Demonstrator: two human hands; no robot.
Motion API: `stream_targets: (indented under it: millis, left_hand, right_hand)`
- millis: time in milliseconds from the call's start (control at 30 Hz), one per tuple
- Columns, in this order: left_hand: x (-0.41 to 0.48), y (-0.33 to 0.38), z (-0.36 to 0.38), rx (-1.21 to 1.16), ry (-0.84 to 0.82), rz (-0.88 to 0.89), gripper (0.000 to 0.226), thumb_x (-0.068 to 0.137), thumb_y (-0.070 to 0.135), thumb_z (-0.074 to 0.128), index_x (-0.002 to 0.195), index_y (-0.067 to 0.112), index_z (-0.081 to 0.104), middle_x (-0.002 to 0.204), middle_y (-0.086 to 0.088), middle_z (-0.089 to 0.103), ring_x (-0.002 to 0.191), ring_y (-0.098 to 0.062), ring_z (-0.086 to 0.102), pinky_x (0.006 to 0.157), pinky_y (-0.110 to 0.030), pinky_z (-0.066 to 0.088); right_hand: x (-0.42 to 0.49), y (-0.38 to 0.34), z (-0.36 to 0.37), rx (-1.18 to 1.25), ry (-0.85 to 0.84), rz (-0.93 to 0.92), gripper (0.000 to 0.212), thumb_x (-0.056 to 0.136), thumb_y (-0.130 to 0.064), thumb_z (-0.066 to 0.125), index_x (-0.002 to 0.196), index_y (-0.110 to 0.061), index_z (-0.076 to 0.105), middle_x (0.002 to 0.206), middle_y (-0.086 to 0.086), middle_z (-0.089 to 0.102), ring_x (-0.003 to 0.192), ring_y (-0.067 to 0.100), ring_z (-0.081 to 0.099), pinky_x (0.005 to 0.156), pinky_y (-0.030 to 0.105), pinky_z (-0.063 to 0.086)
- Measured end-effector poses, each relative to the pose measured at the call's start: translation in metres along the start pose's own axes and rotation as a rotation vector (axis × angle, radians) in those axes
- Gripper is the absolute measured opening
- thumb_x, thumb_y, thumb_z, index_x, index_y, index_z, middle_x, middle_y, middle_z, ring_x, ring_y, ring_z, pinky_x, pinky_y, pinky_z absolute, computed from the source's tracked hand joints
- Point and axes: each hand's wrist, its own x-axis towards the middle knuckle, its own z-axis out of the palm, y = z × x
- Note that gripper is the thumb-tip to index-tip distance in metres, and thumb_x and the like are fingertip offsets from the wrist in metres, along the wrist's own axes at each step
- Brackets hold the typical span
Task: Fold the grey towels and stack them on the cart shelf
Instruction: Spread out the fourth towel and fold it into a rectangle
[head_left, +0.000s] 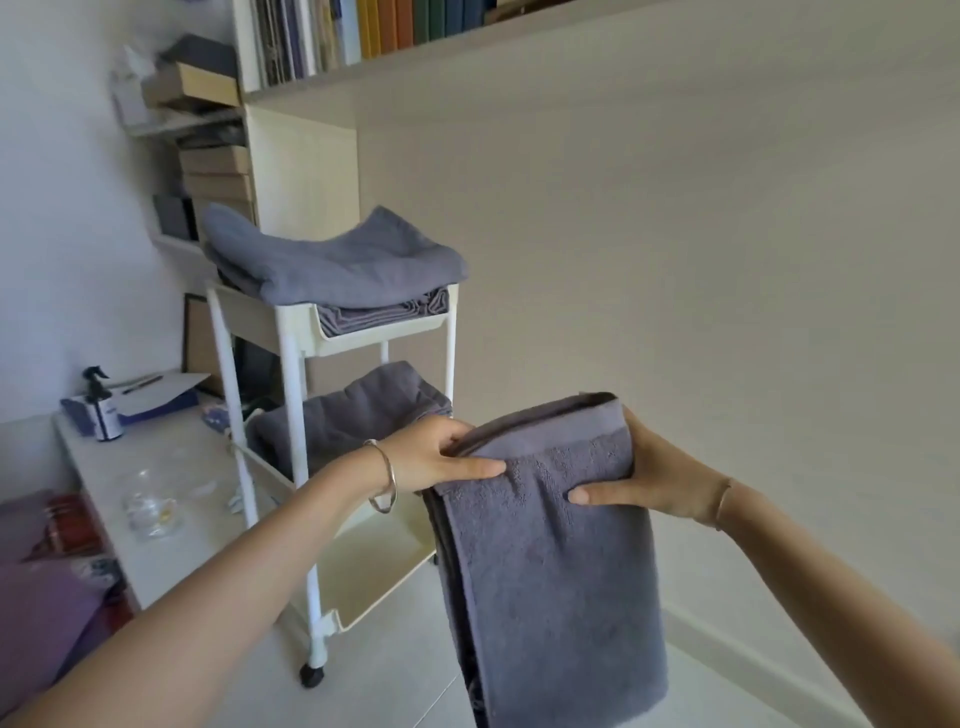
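— State of the grips?
— My left grip (441, 457) pinches the upper left corner of the grey towel (556, 571). My right grip (654, 478) clasps its upper right edge, thumb across the front.
— Towel location?
— Lower centre of the frame, hanging folded, just right of the white cart (363, 345). Folded towels (332, 265) lie on its top shelf, and another towel (358, 410) lies on the middle shelf.

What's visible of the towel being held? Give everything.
The held towel is grey terry cloth with a flat woven band near its top edge. Folded into several layers, whose edges show along its left side, it hangs vertically in the air, right of the white cart. The left hand pinches its top left corner; the right hand grips its top right edge.
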Motion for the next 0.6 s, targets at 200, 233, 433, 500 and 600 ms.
stream_targets:
  millis: [200, 233, 433, 500, 600]
  left_hand:
    - [0.026, 0.041, 0.011, 0.160, -0.108, 0.063, 0.065, 0.065, 0.059, 0.074, 0.088, -0.001, 0.064, 0.071, -0.002, 0.054, 0.063, -0.011, 0.042, 0.058, -0.027, 0.032]
    - [0.030, 0.049, 0.011, 0.184, -0.142, 0.052, 0.056, 0.069, 0.051, 0.076, 0.087, -0.001, 0.065, 0.070, -0.005, 0.055, 0.062, -0.012, 0.042, 0.057, -0.026, 0.032]
    - [0.046, 0.077, -0.005, 0.364, -0.202, 0.047, 0.021, 0.069, 0.050, 0.075, 0.071, 0.031, 0.068, 0.071, 0.003, 0.067, 0.061, -0.008, 0.053, 0.060, -0.026, 0.041]
    - [0.047, 0.075, -0.004, 0.376, -0.194, 0.031, 0.016, 0.071, 0.047, 0.075, 0.075, 0.035, 0.067, 0.079, 0.004, 0.071, 0.067, -0.006, 0.059, 0.064, -0.024, 0.046]
    - [0.040, 0.061, 0.004, 0.156, -0.028, 0.040, 0.020, 0.081, 0.041, 0.068, 0.090, 0.024, 0.070, 0.094, 0.002, 0.072, 0.082, -0.001, 0.063, 0.076, -0.016, 0.046]
  right_hand:
    - [-0.001, -0.032, -0.012, -0.575, -0.017, -0.111, 0.111, 0.056, -0.056, 0.081, 0.146, -0.034, 0.020, 0.149, -0.014, 0.025, 0.140, 0.006, 0.018, 0.114, 0.024, 0.020]
    - [0.001, -0.033, -0.009, -0.645, -0.032, -0.092, 0.106, 0.055, -0.060, 0.080, 0.143, -0.032, 0.027, 0.145, -0.013, 0.031, 0.138, 0.011, 0.023, 0.112, 0.026, 0.023]
    - [0.013, -0.031, 0.010, -0.624, -0.103, -0.041, 0.066, 0.055, -0.062, 0.080, 0.101, -0.022, 0.055, 0.093, -0.007, 0.063, 0.090, 0.015, 0.056, 0.078, 0.027, 0.045]
    - [0.016, -0.029, 0.012, -0.530, -0.126, -0.017, 0.061, 0.057, -0.058, 0.081, 0.102, -0.022, 0.060, 0.094, -0.006, 0.068, 0.088, 0.015, 0.062, 0.079, 0.028, 0.049]
    - [0.014, -0.020, 0.012, -0.406, -0.156, 0.062, 0.047, 0.061, -0.051, 0.082, 0.092, -0.022, 0.063, 0.090, -0.005, 0.070, 0.086, 0.013, 0.065, 0.080, 0.028, 0.049]
